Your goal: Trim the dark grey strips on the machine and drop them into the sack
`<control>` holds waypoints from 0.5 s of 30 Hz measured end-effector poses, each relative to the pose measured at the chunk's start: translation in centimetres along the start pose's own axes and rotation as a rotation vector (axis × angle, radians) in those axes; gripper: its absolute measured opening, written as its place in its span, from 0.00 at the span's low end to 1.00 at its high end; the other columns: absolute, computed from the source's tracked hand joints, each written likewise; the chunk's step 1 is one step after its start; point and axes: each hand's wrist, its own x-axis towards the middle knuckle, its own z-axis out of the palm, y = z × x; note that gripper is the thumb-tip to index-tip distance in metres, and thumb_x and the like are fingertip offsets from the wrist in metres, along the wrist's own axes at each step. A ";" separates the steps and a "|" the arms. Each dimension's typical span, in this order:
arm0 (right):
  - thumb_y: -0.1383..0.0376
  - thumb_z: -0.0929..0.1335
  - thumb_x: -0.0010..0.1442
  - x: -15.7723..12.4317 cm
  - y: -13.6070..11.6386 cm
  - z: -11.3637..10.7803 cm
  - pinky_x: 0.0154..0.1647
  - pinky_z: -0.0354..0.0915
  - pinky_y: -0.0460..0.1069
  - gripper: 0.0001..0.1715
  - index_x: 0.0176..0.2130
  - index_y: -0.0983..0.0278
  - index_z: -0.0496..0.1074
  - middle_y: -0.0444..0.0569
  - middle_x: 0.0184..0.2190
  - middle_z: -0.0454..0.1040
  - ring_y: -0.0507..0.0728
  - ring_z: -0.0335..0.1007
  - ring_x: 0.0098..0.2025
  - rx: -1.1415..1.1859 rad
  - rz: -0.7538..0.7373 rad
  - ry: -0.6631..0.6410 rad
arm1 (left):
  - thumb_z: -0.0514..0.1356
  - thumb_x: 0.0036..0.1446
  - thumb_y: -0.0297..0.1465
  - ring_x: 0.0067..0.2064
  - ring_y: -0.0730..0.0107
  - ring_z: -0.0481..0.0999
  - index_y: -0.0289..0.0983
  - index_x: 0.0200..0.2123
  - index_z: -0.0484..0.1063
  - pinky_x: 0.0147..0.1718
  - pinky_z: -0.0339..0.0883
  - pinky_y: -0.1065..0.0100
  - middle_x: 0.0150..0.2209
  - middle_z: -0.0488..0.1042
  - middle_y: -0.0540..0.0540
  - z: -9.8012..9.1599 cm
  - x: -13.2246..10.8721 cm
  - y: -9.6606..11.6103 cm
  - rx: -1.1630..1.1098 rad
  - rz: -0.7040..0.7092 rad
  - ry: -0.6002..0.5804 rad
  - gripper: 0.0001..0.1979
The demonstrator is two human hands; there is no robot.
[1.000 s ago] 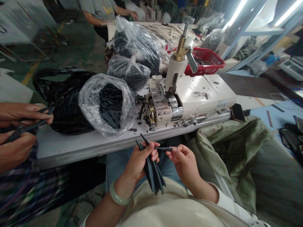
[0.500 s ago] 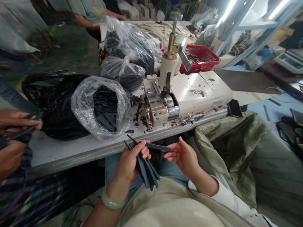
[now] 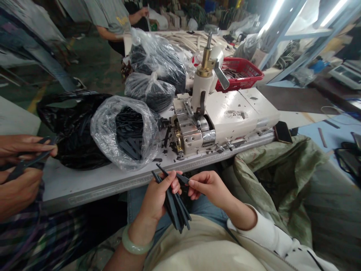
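At 9 o'clock, a co-worker's hands [image 3: 19,148] grip a dark strip above the surface [image 3: 81,184]. At 10 o'clock, a black plastic bag [image 3: 76,143] and a clear plastic bag [image 3: 105,137], the latter well filled with dark strips. At 6 o'clock, left hand [image 3: 153,199] closed around a fanned bundle of dark strips [image 3: 176,209]; right hand [image 3: 208,186] nearly closed, pinching one strip [image 3: 182,178]. At 1 o'clock, a cream industrial sewing machine [image 3: 234,116]. At 3 o'clock, a green woven sack [image 3: 270,177], contents unclear.
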 end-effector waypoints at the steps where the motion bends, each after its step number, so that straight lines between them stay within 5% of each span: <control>1: 0.51 0.72 0.54 -0.1 0.0 0.0 0.25 0.69 0.42 0.21 0.30 0.68 0.78 0.48 0.24 0.78 0.49 0.73 0.23 0.050 0.028 0.007 | 0.67 0.51 0.34 0.20 0.81 0.60 0.31 0.33 0.77 0.22 0.62 0.73 0.18 0.61 0.56 -0.1 0.0 0.2 -0.032 -0.005 0.004 0.11; 8: 0.54 0.71 0.55 -0.4 0.1 0.3 0.25 0.70 0.44 0.18 0.30 0.67 0.79 0.50 0.25 0.79 0.52 0.75 0.24 0.046 0.024 0.067 | 0.69 0.48 0.32 0.20 0.81 0.61 0.33 0.29 0.76 0.23 0.62 0.73 0.17 0.62 0.56 -0.5 0.0 0.5 -0.069 0.011 0.000 0.09; 12: 0.61 0.70 0.58 -0.7 1.2 -0.4 0.38 0.73 0.51 0.11 0.41 0.59 0.80 0.51 0.34 0.81 0.56 0.78 0.34 -0.470 -0.438 0.229 | 0.69 0.47 0.33 0.20 0.80 0.62 0.32 0.29 0.76 0.23 0.63 0.72 0.17 0.63 0.55 -0.3 0.0 0.0 -0.043 0.032 -0.011 0.10; 15: 0.68 0.69 0.59 -1.0 2.0 -1.3 0.48 0.71 0.54 0.20 0.51 0.54 0.75 0.50 0.45 0.79 0.58 0.76 0.45 -0.772 -0.748 0.195 | 0.69 0.48 0.32 0.19 0.80 0.62 0.32 0.29 0.76 0.23 0.63 0.71 0.17 0.64 0.55 -0.3 0.0 -0.1 -0.029 0.039 -0.004 0.08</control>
